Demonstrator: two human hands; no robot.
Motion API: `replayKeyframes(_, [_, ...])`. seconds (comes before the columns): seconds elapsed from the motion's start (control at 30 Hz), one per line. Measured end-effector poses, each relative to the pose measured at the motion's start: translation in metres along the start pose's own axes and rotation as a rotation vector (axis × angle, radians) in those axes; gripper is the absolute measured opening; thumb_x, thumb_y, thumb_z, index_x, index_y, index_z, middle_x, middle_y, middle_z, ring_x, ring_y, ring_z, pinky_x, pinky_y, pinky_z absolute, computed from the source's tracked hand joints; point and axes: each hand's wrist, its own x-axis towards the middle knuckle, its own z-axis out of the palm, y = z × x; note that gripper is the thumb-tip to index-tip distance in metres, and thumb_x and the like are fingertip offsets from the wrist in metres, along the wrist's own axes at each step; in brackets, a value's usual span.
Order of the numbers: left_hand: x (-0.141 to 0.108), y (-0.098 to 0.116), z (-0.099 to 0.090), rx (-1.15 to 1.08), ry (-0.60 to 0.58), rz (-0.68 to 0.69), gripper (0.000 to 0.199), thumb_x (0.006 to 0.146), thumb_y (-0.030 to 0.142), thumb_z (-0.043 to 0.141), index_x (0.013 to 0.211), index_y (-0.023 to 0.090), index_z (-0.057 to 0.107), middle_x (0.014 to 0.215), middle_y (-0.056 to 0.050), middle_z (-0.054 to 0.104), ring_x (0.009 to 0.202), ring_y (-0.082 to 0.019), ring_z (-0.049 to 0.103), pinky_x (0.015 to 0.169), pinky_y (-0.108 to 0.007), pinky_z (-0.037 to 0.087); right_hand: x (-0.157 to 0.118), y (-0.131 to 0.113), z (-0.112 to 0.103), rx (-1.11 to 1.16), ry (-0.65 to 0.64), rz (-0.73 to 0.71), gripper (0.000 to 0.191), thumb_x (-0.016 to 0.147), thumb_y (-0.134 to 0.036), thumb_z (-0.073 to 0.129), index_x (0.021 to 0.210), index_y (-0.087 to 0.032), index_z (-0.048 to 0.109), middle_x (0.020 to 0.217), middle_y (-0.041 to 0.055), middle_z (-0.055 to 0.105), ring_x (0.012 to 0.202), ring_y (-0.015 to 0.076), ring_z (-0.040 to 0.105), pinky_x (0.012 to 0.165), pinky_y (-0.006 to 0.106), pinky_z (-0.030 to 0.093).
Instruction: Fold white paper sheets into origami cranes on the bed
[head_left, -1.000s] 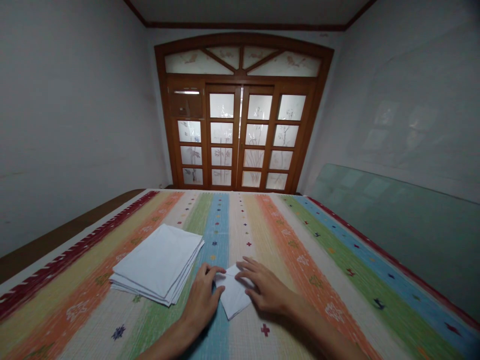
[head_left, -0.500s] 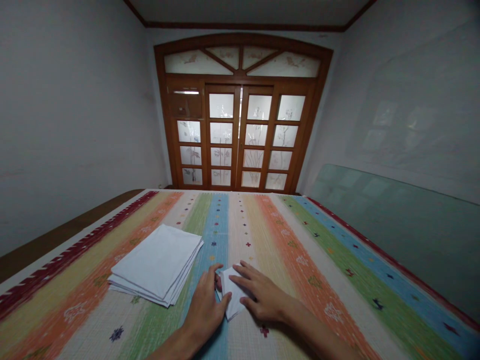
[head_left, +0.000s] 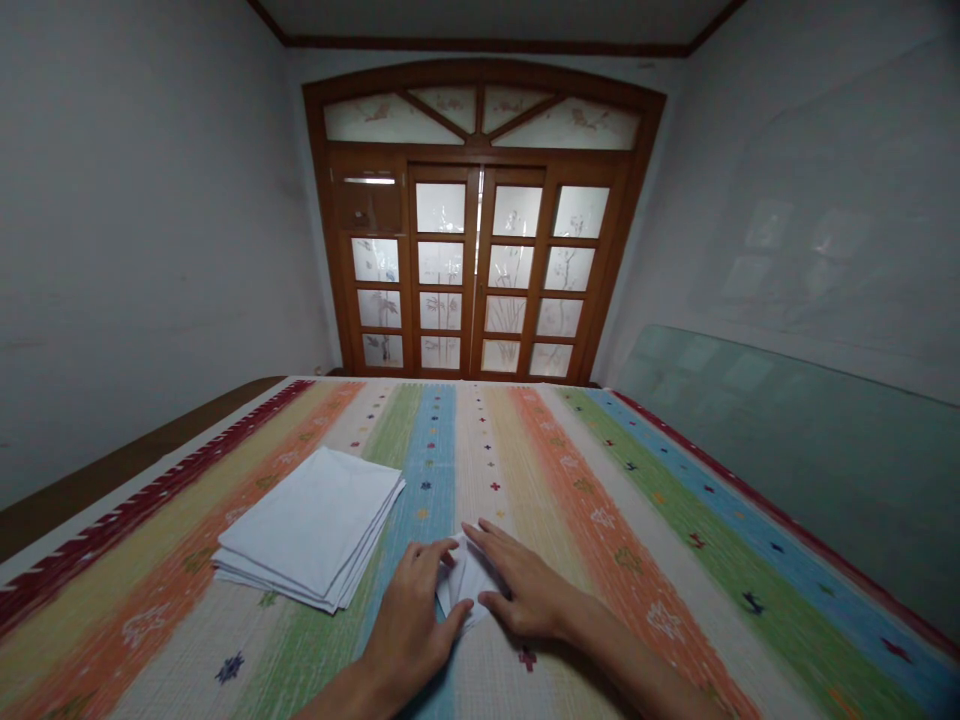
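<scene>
A small folded sheet of white paper (head_left: 466,580) lies on the striped cloth between my two hands. On its left side, my left hand (head_left: 411,612) has the paper between its curled fingers and thumb, with a flap lifted there. Across the paper's right edge rests my right hand (head_left: 525,588), fingers stretched forward and the thumb on the paper near its lower edge. The fingers hide parts of the folds. To the left of my left hand is a stack of white paper sheets (head_left: 311,525), slightly fanned at its edges.
A tablecloth (head_left: 615,520) with coloured stripes and small figures covers the table. A wooden door (head_left: 480,270) with glass panes stands beyond the far edge. A pale green panel (head_left: 787,450) leans along the right wall.
My left fingers have moved slightly inward over the paper, and its left flap is now raised. My right fingers are closer together, still on the paper. The stack has stayed put.
</scene>
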Motion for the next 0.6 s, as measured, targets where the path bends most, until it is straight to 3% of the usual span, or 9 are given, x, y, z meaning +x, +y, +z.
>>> replayKeyframes(0.17, [0.001,0.002,-0.007,0.134,-0.054,0.076,0.012,0.087,0.021,0.067,0.095,0.023,0.075,0.101,-0.009,0.076,0.109,-0.034,0.062,0.099,-0.05,0.051,-0.001,0.002,0.0,-0.026,0.015,-0.086,0.072,0.09,-0.037,0.063,0.156,-0.021,0.04,0.165,0.0132,0.035,0.154,0.0352,0.025,0.125,0.056,0.023])
replayKeyframes(0.3, [0.003,-0.001,-0.011,0.239,-0.139,0.135,0.022,0.093,0.02,0.059,0.094,0.026,0.08,0.103,-0.007,0.08,0.113,-0.036,0.061,0.102,-0.055,0.048,-0.002,-0.001,-0.001,-0.054,0.005,-0.045,0.062,0.092,-0.035,0.063,0.151,-0.024,0.05,0.165,0.0122,0.035,0.154,0.0351,0.025,0.124,0.055,0.023])
replayKeyframes(0.6, [0.006,0.006,-0.029,0.285,-0.329,0.246,0.022,0.091,0.018,0.061,0.095,0.027,0.081,0.105,-0.008,0.079,0.117,-0.036,0.061,0.105,-0.057,0.045,-0.001,0.001,0.006,-0.065,0.014,-0.021,0.067,0.092,-0.03,0.059,0.156,-0.019,0.042,0.165,0.0131,0.033,0.155,0.0323,0.022,0.125,0.053,0.021])
